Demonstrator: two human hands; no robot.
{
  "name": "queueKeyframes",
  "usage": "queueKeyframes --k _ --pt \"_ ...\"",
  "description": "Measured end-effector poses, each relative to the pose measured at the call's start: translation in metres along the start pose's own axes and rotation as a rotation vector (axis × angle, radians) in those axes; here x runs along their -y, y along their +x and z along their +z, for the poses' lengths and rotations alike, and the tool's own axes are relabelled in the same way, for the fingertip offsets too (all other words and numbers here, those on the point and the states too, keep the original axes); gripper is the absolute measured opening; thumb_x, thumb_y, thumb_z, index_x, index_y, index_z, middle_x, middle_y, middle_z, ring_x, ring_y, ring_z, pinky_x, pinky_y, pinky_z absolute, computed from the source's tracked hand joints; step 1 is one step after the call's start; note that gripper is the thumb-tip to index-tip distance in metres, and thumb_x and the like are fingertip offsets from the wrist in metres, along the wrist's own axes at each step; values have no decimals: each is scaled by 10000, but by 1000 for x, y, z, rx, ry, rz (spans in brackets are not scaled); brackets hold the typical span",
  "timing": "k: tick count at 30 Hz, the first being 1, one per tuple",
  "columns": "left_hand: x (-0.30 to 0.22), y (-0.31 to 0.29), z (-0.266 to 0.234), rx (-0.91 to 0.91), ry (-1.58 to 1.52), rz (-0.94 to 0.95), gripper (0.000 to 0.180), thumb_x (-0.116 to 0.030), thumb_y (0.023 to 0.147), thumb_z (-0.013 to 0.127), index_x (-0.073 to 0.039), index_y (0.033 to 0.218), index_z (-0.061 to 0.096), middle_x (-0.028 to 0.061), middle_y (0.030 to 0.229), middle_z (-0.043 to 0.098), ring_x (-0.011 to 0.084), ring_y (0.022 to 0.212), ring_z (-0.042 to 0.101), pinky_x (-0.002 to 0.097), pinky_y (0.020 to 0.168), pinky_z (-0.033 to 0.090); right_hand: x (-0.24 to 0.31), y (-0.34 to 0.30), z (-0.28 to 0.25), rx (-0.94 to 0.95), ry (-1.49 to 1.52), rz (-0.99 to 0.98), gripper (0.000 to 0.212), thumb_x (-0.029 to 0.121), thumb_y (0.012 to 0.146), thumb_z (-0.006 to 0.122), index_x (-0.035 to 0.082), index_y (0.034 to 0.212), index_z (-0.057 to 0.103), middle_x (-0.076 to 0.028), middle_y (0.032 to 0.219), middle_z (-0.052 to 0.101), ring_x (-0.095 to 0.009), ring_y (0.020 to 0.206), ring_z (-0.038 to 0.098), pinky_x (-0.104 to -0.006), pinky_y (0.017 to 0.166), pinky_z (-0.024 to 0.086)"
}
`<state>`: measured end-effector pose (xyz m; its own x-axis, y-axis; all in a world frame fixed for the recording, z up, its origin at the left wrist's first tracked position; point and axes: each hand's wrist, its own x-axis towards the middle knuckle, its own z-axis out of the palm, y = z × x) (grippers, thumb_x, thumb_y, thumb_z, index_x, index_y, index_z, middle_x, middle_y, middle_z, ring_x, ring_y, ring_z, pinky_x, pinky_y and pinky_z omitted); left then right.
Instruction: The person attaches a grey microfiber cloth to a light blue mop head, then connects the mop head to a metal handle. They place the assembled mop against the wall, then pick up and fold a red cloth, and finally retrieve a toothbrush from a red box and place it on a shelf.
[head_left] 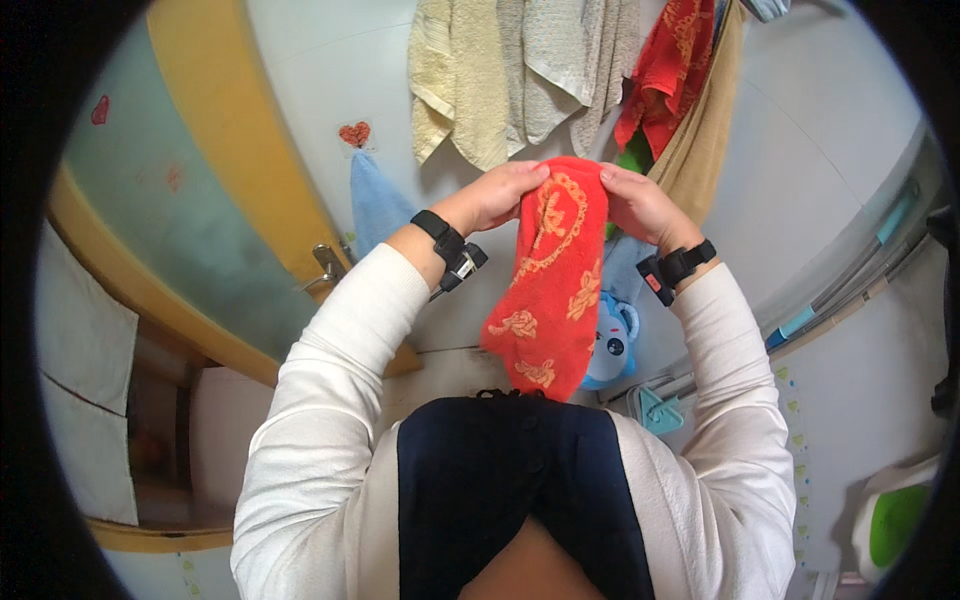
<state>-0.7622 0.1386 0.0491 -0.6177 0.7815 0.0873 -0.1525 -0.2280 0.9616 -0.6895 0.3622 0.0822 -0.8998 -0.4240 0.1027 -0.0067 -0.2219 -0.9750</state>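
A red towel (548,285) with orange-gold patterns hangs down between my hands in front of my chest. My left hand (505,192) pinches its upper left corner, thumb on the near side. At the upper right corner, my right hand (640,203) grips the cloth the same way. Both hands are closed, with the fingers mostly hidden behind the towel. Its top edge is folded over and its lower end hangs loose near my dark vest. Each wrist wears a black strap with a small device.
Cream and grey towels (460,85) hang on the white wall ahead, beside another red towel (675,75) and a tan one (702,150). A blue cloth (378,198) hangs under a heart sticker. To the left is a yellow-framed glass door (190,200); a blue cartoon-faced object (612,345) stands below.
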Motion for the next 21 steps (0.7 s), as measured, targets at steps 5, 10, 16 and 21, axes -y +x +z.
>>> queueKeyframes --k 5,10,16,21 --pt "-14 30 31 151 51 38 362 -278 996 426 2 1209 509 100 1162 607 164 1013 608 297 906 477 21 -18 -16 -36 144 -94 351 204 976 450 -1 1262 464 -101 1192 580 -179 1038 582 -331 941 449" --pt "-29 55 56 221 48 66 366 -268 1001 409 -1 1235 497 109 1176 600 163 1037 596 312 921 472 45 -30 -31 -12 -223 -95 339 204 971 475 3 1243 499 -72 1159 605 -144 1052 578 -294 932 446" --pt "-89 100 95 219 -57 160 339 -267 1002 394 -2 1178 513 132 1097 620 214 984 623 363 869 513 90 -30 -51 -175 -200 -208 325 210 973 482 17 1232 514 -56 1160 605 -140 1041 581 -295 916 451" --pt "-145 152 123 207 -52 273 294 -217 992 412 5 1139 536 139 1076 627 225 943 636 361 839 530 151 -14 -76 -353 -153 -334 300 198 972 462 15 1203 518 -85 1131 610 -183 1008 598 -326 883 483"
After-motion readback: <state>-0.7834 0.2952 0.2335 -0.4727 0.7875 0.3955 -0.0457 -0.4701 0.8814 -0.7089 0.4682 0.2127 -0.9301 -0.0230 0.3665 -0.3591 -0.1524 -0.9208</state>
